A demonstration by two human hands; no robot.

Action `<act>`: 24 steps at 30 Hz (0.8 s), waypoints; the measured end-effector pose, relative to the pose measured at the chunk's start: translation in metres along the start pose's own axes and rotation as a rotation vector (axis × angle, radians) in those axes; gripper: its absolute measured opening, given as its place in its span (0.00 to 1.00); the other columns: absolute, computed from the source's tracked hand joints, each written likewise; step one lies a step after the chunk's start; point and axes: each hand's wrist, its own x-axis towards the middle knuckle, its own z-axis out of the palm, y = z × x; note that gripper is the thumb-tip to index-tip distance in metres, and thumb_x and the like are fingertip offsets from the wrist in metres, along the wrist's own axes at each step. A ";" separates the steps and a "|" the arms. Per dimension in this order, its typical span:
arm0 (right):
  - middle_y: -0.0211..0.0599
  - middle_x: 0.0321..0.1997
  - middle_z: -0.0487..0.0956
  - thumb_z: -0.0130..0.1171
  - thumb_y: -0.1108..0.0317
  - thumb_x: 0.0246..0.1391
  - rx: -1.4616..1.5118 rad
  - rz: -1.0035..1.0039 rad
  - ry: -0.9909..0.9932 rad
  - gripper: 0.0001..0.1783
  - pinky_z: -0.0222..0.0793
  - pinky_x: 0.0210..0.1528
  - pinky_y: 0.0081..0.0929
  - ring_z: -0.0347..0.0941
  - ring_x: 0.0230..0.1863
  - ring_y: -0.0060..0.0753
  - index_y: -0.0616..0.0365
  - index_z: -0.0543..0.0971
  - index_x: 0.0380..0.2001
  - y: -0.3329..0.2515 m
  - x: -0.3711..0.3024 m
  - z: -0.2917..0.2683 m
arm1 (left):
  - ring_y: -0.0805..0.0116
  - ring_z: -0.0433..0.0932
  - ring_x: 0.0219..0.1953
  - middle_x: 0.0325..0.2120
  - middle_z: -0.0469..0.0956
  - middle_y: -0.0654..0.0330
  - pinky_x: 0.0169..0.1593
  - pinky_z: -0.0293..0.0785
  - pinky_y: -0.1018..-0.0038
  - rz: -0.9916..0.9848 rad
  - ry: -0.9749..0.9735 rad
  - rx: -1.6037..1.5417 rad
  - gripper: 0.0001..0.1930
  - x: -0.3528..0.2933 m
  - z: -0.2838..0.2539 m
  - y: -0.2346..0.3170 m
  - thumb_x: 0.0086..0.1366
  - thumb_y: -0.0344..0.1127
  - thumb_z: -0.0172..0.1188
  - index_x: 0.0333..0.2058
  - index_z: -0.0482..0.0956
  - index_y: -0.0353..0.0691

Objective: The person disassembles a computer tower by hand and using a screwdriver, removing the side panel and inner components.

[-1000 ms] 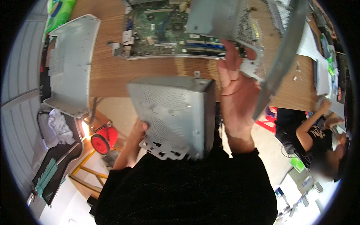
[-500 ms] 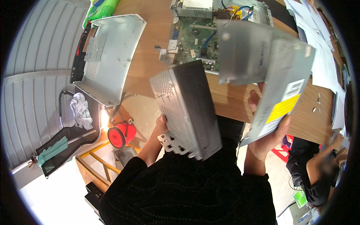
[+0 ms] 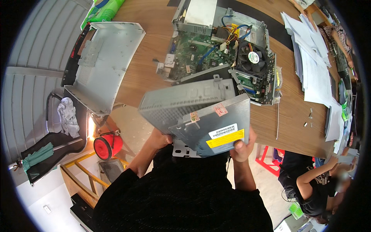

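Observation:
Both hands are in front of my chest at the table's near edge. My left hand [image 3: 159,140] is closed on the near left part of a perforated grey metal drive cage [image 3: 185,92]; a black panel shows along its far side. My right hand [image 3: 243,149] grips the right end of a flat silver optical drive [image 3: 199,133], thumb on top beside its yellow and white labels. The drive lies tilted across the front of the cage, overlapping it; whether it sits inside cannot be told. Beyond stands an opened computer case [image 3: 272,63] with a green circuit board [image 3: 187,48], cables and a black fan [image 3: 253,60].
On the wooden table [image 3: 133,77], a detached case cover [image 3: 110,62] lies left and paper stacks [image 3: 313,65] lie right. Small bits [image 3: 306,124] and a thin rod [image 3: 278,120] are near the right edge. A red vacuum-like canister [image 3: 108,147] stands on the floor. Another person [image 3: 313,185] sits lower right.
The optical drive has come left and down, turned flatter, and now overlaps the drive cage. The cage has tilted from upright to lying more level. The case's fan has come into sight.

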 end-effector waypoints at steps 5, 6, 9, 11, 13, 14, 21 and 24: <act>0.56 0.58 0.66 0.67 0.49 0.40 -0.027 0.008 -0.022 0.53 0.53 0.61 0.31 0.64 0.59 0.40 0.76 0.56 0.60 -0.002 0.006 0.000 | 0.64 0.67 0.53 0.50 0.70 0.59 0.55 0.62 0.65 0.078 -0.029 0.098 0.45 -0.004 0.012 0.013 0.40 0.56 0.73 0.53 0.67 0.36; 0.55 0.60 0.64 0.68 0.52 0.40 -0.021 0.001 -0.052 0.52 0.52 0.62 0.33 0.61 0.61 0.41 0.74 0.56 0.60 -0.003 0.009 0.000 | 0.65 0.67 0.52 0.49 0.71 0.59 0.55 0.63 0.65 0.087 -0.045 0.108 0.44 -0.006 0.011 0.013 0.41 0.55 0.73 0.53 0.68 0.36; 0.51 0.64 0.58 0.72 0.62 0.37 0.041 0.029 -0.110 0.48 0.46 0.65 0.38 0.53 0.66 0.42 0.65 0.57 0.59 -0.003 0.013 -0.010 | 0.65 0.68 0.51 0.48 0.72 0.59 0.54 0.64 0.67 0.128 -0.046 0.169 0.42 -0.011 0.010 0.011 0.41 0.53 0.74 0.52 0.69 0.36; 0.49 0.64 0.58 0.73 0.65 0.34 0.054 0.114 -0.160 0.47 0.46 0.65 0.37 0.53 0.66 0.40 0.62 0.59 0.57 -0.003 0.013 -0.016 | 0.66 0.69 0.51 0.48 0.73 0.58 0.54 0.65 0.68 0.165 -0.013 0.247 0.42 -0.012 0.011 0.013 0.39 0.51 0.75 0.51 0.70 0.36; 0.47 0.63 0.59 0.74 0.67 0.33 0.052 0.148 -0.177 0.47 0.46 0.65 0.36 0.53 0.65 0.39 0.61 0.59 0.56 -0.006 0.016 -0.021 | 0.65 0.70 0.50 0.48 0.73 0.57 0.53 0.65 0.68 0.157 -0.071 0.265 0.39 -0.006 0.017 0.027 0.41 0.48 0.74 0.51 0.70 0.36; 0.44 0.61 0.61 0.74 0.67 0.34 0.052 0.181 -0.203 0.46 0.47 0.63 0.35 0.55 0.63 0.37 0.60 0.59 0.56 -0.003 0.015 -0.024 | 0.65 0.70 0.50 0.48 0.73 0.56 0.53 0.66 0.68 0.132 -0.135 0.262 0.37 -0.004 0.022 0.037 0.44 0.46 0.73 0.51 0.70 0.35; 0.39 0.56 0.66 0.72 0.61 0.35 0.088 0.079 -0.207 0.44 0.56 0.58 0.33 0.62 0.57 0.32 0.61 0.61 0.55 0.030 0.012 -0.029 | 0.52 0.75 0.46 0.47 0.73 0.48 0.47 0.72 0.60 0.736 -0.222 0.579 0.20 0.015 0.051 0.063 0.54 0.31 0.62 0.47 0.71 0.41; 0.39 0.55 0.67 0.72 0.60 0.35 0.061 0.096 -0.193 0.44 0.56 0.58 0.34 0.62 0.57 0.33 0.61 0.62 0.55 0.031 0.012 -0.031 | 0.57 0.75 0.46 0.46 0.75 0.56 0.46 0.72 0.63 0.872 -0.304 0.930 0.16 0.012 0.059 0.078 0.52 0.31 0.62 0.41 0.74 0.45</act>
